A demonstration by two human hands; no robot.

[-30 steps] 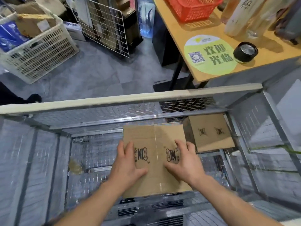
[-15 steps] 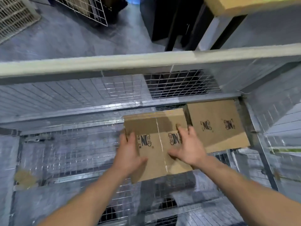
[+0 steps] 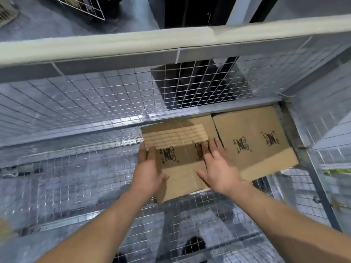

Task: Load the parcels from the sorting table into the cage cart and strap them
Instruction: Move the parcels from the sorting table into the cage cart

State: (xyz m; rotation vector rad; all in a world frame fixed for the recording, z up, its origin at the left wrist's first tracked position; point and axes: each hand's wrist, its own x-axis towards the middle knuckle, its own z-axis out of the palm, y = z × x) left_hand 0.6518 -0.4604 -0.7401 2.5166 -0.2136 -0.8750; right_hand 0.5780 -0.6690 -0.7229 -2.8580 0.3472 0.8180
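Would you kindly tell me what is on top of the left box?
The left hand and right hand lie on it; the right hand partly covers its second logo.

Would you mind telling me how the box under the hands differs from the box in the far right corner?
The left hand and right hand rest on the middle box; the corner box lies untouched. A grid shadow crosses the middle box; the corner box has none. Both are brown cardboard with dark logos.

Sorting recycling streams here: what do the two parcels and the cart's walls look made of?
The near parcel and corner parcel: matte brown cardboard, probably corrugated, with printed dark logos. The cage cart wall: silvery-grey welded wire mesh on a metal frame, likely galvanized steel.
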